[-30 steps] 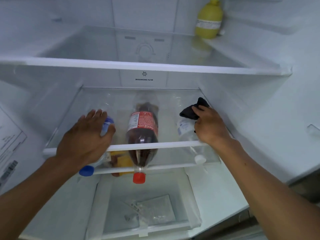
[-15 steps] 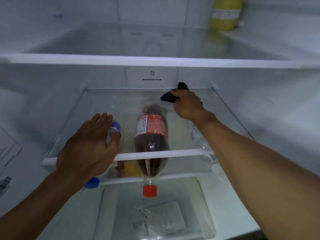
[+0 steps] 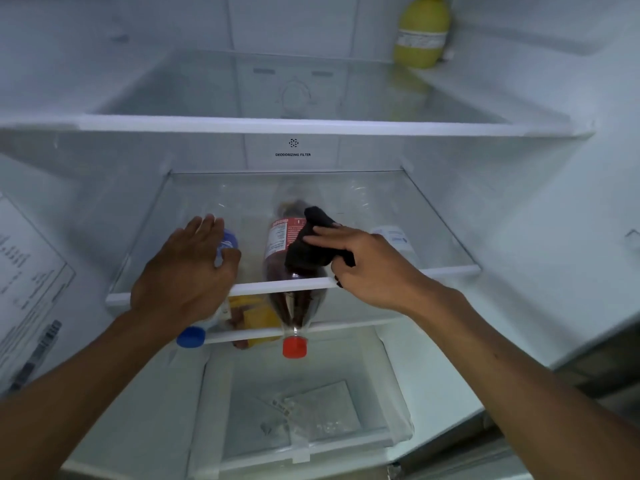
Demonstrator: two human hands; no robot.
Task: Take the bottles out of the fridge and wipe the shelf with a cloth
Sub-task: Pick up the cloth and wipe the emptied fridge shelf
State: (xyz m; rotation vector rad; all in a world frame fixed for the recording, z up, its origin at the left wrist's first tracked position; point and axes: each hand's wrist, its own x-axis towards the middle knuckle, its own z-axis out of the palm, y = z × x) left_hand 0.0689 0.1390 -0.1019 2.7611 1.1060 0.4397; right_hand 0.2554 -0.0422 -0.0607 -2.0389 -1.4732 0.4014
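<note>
My right hand [image 3: 370,268] is shut on a black cloth [image 3: 308,247] and presses it on the glass shelf [image 3: 433,271], near the front middle. My left hand [image 3: 183,271] lies flat on the same shelf at the front left, fingers spread, holding nothing. Three bottles lie on their sides under the glass, seen through it. A cola bottle [image 3: 294,306] with a red cap is in the middle, a blue-capped bottle [image 3: 190,337] on the left under my left hand, and a clear bottle [image 3: 394,237] on the right.
A yellow bottle [image 3: 420,36] stands at the back right of the upper shelf [image 3: 311,126]. Something yellow [image 3: 256,313] lies between the blue-capped and cola bottles. A clear drawer [image 3: 311,427] sits at the bottom. White fridge walls close in on both sides.
My right hand has carried the cloth from the right side to the back of the shelf, then forward to the front middle over the cola bottle. My left hand has stayed put.
</note>
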